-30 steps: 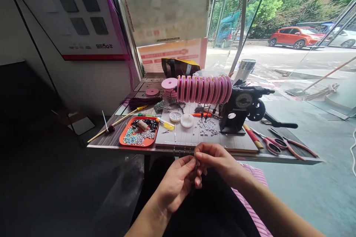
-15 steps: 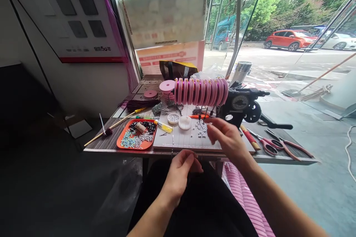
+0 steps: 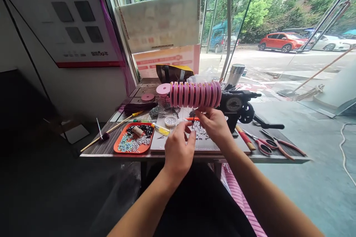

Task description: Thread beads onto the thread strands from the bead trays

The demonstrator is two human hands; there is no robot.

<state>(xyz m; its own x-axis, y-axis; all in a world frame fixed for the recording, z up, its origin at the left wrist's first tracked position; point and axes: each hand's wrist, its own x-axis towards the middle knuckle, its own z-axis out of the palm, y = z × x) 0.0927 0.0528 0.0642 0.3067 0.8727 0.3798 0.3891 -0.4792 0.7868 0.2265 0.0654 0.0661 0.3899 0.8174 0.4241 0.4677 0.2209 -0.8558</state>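
Observation:
My right hand point(image 3: 215, 124) is raised just under a row of pink spools point(image 3: 196, 94) on a hand-cranked device. Its thumb and forefinger close in a pinch beneath the spools, and what they hold is too small to make out. Lower and to the left is my left hand point(image 3: 179, 148), its fingers bent and its thumb apart from the forefinger. A thin dark hanging piece point(image 3: 193, 123) is close to its fingertips. Small whitish beads point(image 3: 199, 132) lie scattered on the pale board point(image 3: 158, 147) behind my hands. A round dish point(image 3: 170, 121) of beads stands left of them.
An orange tray point(image 3: 115, 148) of beads sits at left, beside a yellow-handled tool point(image 3: 162, 130). Scissors point(image 3: 263, 144) and pliers point(image 3: 280, 145) lie at right. The black crank point(image 3: 268, 125) juts out over the right side of the table.
My left hand has risen from the table's front edge toward the device, its thumb and forefinger now apart. My right hand has moved up and in beneath the spools. The view has shifted slightly.

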